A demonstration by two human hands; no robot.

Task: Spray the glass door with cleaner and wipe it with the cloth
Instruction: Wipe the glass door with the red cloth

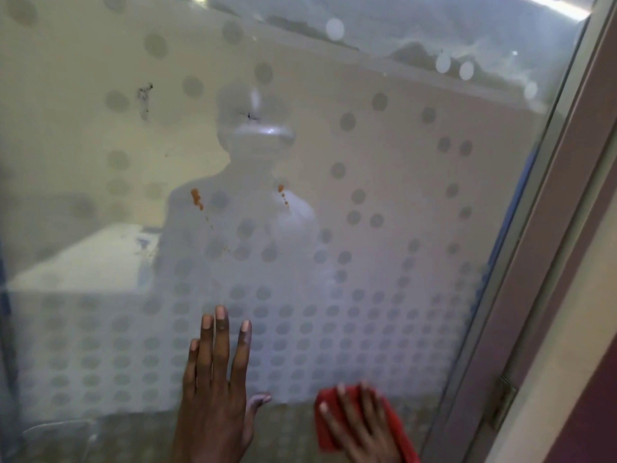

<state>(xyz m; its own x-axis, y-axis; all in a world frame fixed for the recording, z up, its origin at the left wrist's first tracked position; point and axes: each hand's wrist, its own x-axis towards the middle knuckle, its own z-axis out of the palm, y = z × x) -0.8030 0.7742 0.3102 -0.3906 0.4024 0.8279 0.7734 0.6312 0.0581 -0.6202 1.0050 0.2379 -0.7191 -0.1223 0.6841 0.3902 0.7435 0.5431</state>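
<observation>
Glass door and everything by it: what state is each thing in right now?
Glass door: dotted frosting, still dirty.
Orange stains: on the glass, unwiped.
Dark smudge: upper left, unwiped.
Red cloth: pressed to the glass under the right hand.
Right hand: flat on the cloth.
Left hand: flat on the glass, empty.
Hinge: on the frame.

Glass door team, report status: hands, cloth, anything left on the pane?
Left hand flat on glass door. Right hand presses red cloth low. Orange drips above, unwiped.
</observation>
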